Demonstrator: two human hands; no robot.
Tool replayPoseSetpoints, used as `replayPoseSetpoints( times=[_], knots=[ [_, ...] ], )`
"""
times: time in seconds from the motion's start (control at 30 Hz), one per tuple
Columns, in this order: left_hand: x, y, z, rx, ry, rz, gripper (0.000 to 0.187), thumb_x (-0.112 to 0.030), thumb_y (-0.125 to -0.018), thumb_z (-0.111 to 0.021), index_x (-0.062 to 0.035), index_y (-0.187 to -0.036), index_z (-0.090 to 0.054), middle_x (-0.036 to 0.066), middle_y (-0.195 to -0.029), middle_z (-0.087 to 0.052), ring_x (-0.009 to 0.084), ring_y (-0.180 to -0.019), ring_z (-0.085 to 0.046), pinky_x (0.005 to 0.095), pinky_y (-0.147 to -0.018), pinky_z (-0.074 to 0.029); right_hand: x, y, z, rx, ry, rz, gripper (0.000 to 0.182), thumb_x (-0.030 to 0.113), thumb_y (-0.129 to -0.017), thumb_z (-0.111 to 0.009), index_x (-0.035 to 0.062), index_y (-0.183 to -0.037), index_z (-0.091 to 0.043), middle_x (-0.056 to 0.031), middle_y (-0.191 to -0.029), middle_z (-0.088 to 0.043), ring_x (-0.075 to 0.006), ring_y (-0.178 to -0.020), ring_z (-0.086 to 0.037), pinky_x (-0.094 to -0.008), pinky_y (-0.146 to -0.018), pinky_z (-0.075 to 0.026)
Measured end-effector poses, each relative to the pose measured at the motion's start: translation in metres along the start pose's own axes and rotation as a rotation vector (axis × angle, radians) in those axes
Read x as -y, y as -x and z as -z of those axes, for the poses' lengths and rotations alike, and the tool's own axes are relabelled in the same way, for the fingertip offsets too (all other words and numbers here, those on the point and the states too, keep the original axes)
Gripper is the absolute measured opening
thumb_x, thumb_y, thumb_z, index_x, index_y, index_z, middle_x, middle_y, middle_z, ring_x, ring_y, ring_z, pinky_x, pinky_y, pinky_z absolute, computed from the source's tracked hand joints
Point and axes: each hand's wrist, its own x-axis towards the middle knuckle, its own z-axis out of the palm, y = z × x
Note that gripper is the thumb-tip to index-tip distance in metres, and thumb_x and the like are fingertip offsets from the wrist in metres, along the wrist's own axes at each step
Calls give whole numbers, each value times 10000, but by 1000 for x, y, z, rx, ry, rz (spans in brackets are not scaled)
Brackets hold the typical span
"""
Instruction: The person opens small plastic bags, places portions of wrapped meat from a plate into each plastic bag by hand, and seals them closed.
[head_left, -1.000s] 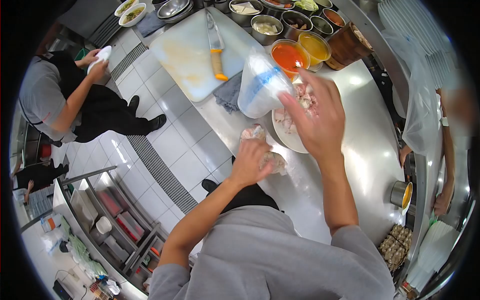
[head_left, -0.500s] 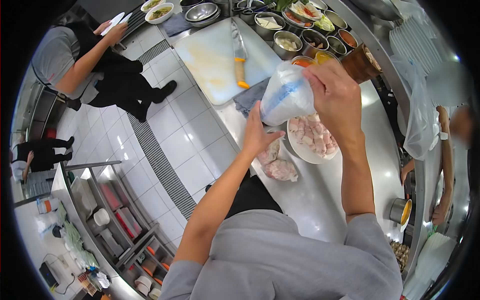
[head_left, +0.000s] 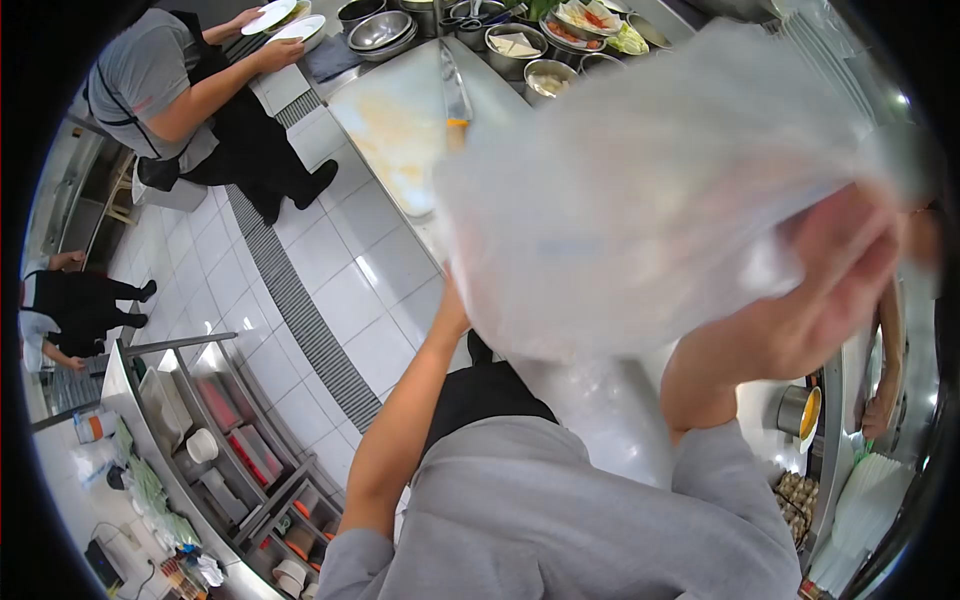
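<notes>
A large translucent plastic bag (head_left: 620, 210) spreads across the middle of the view, puffed out and blurred. My right hand (head_left: 835, 275), raised at the right, is closed on the bag's edge, with its fingers smeared by motion. Only the lower edge of my left hand (head_left: 456, 300) shows at the bag's left side; its fingers are hidden behind the plastic. The bag covers much of the steel counter (head_left: 605, 405). Beyond it lies a white cutting board (head_left: 385, 120) with a knife (head_left: 452, 85), its handle partly hidden.
Metal bowls (head_left: 380, 32) and tubs of ingredients (head_left: 515, 45) line the far counter. At left, a person (head_left: 190, 100) holds white plates (head_left: 268, 18); another person (head_left: 80, 305) stands farther back. A metal pot (head_left: 797, 410) is at right. Shelves with containers (head_left: 225, 420) stand lower left.
The compact, bunched bag has become spread wide and now hides the plate of meat. My right hand has moved right and up toward the camera. The person at left has shifted slightly right.
</notes>
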Motion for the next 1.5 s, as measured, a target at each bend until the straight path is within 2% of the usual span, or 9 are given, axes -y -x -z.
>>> replayPoseSetpoints(
  times=[0.2,0.33,0.5,0.63,0.83,1.0,1.13,1.3,1.5],
  knots=[
    [-110,136,-1,304,378,-14,850,-343,-871,-722,-14,-1529,-297,176,-1406,-498,291,-1355,-460,465,-1124,-384,18,148,16,524,-253,-697,143,129,-1013,-604,13,-1079,-551,-27,-826,-590,-69,-670,-538,-243,-597,-458],
    [-92,195,83,-222,-211,-12,265,-194,-933,-705,-11,-1079,-579,98,-1022,-647,185,-927,-657,341,-846,-555,-6,213,-3,775,-400,-1432,260,231,-1004,-631,11,-1107,-537,-53,-884,-589,-111,-719,-555,-281,-646,-495],
    [-95,181,69,-819,-433,-231,287,-161,-1018,-609,-76,-778,-476,14,-771,-583,71,-697,-541,237,-645,-483,-13,272,-8,652,-136,-1084,522,407,-874,-769,45,-1165,-531,-116,-1105,-531,-209,-923,-556,-352,-817,-492],
    [-83,170,48,-910,-480,-390,373,-250,-1032,-603,-97,-723,-462,-27,-718,-528,41,-660,-467,219,-587,-402,33,277,-3,1263,-514,-1002,623,404,-756,-862,47,-1178,-573,-102,-1044,-589,-243,-917,-595,-354,-811,-501],
    [-89,175,45,-664,-260,4,359,-240,-1023,-605,-84,-710,-520,-36,-738,-532,47,-668,-451,213,-612,-385,0,307,-8,1306,-600,-1091,224,176,-911,-718,36,-1072,-650,-59,-925,-659,-124,-829,-602,-282,-699,-506],
    [-70,183,61,-491,-804,150,314,-160,-982,-656,-61,-706,-543,-2,-794,-591,58,-737,-507,228,-704,-428,-27,308,-5,784,-982,-2054,220,109,-920,-678,65,-1111,-578,-8,-829,-652,-63,-689,-547,-249,-594,-455],
    [-78,159,33,-585,-130,-22,218,-153,-1002,-625,-72,-811,-558,22,-854,-620,73,-813,-573,260,-766,-466,-24,293,8,1285,-689,-1373,291,90,-887,-707,52,-1135,-560,68,-683,-509,-40,-564,-459,-215,-513,-352],
    [-55,164,31,-297,-250,49,306,-35,-925,-677,-115,-1105,-443,31,-941,-623,152,-897,-634,315,-818,-516,-51,289,13,864,-590,-1579,328,4,-812,-693,56,-1124,-605,65,-663,-490,-23,-577,-414,-232,-514,-324],
    [-67,148,5,-182,126,-185,359,100,-851,-674,-105,-1061,-467,32,-894,-524,119,-848,-543,263,-731,-448,-41,266,26,1178,-124,-1217,224,-20,-799,-655,40,-1015,-670,34,-683,-557,-67,-607,-495,-243,-538,-385]
  ],
)
